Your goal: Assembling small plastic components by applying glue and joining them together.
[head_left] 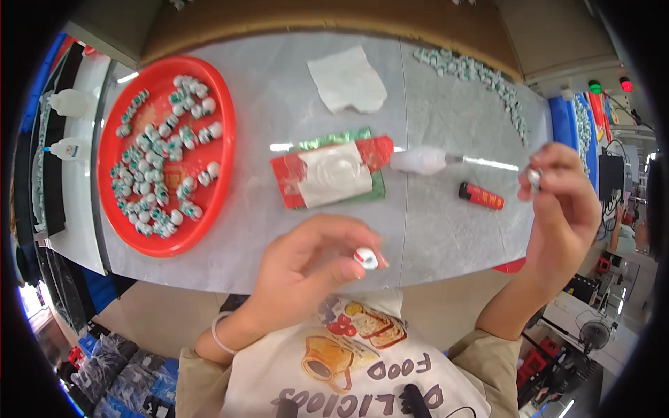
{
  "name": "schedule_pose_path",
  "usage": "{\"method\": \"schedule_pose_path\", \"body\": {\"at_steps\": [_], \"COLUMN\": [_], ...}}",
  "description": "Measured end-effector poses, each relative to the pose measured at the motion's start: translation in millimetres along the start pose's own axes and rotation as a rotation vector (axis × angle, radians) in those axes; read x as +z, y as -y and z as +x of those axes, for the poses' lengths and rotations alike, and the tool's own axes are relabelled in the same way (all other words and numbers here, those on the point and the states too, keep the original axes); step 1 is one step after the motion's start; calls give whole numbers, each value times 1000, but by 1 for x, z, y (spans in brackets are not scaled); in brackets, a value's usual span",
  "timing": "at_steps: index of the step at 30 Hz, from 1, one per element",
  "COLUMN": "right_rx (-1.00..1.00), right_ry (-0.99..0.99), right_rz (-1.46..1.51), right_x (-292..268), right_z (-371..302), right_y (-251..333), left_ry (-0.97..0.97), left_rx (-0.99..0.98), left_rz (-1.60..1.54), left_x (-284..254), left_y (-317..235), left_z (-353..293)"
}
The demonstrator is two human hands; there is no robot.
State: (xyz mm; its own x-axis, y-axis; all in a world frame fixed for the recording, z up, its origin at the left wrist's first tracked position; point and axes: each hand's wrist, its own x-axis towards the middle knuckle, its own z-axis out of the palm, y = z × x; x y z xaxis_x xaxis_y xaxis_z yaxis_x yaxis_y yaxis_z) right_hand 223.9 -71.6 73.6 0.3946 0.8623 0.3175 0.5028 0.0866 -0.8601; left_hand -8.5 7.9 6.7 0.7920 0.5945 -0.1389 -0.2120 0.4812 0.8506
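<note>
My left hand (300,268) is near the front edge of the grey table, closed in a pinch. Between its thumb and fingers sits a small white rounded part (365,258) with a red stripe and a dark opening. Out to the right, my raised right hand (568,198) pinches a small silvery-white part (534,179), too small to name and partly covered by the fingers. Closest to that hand on the table is a red lighter (482,196) with a black end. A white squeeze bottle (421,160) with a thin tip lies left of it.
On the left stands a red round tray (228,132) of small white-and-green figures (150,157). Mid-table, red and green packets (286,182) lie under white paper with a clear dish (338,171). Behind is a tissue (348,80); similar small parts (481,73) line the far right edge.
</note>
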Motion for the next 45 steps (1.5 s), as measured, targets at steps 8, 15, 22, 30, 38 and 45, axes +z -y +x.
{"method": "schedule_pose_path", "body": {"at_steps": [8,15,22,30,38,45], "right_rx": [-89,-109,-423,-401,-358,-324], "right_ry": [192,131,153,128,118,124], "right_rz": [173,94,-57,18,35,36], "right_x": [60,75,74,82,85,86], "right_z": [-38,-44,-45,-43,-44,-45], "right_y": [10,9,2,-3,-3,-2], "left_ry": [41,-168,-12,-26,2,-16], "left_rx": [102,77,208,219,194,192], "left_rz": [19,91,76,132,106,113], "left_x": [-7,4,-5,-6,-7,-7], "left_y": [9,7,10,8,6,8], "left_z": [3,2,3,4,5,4]}}
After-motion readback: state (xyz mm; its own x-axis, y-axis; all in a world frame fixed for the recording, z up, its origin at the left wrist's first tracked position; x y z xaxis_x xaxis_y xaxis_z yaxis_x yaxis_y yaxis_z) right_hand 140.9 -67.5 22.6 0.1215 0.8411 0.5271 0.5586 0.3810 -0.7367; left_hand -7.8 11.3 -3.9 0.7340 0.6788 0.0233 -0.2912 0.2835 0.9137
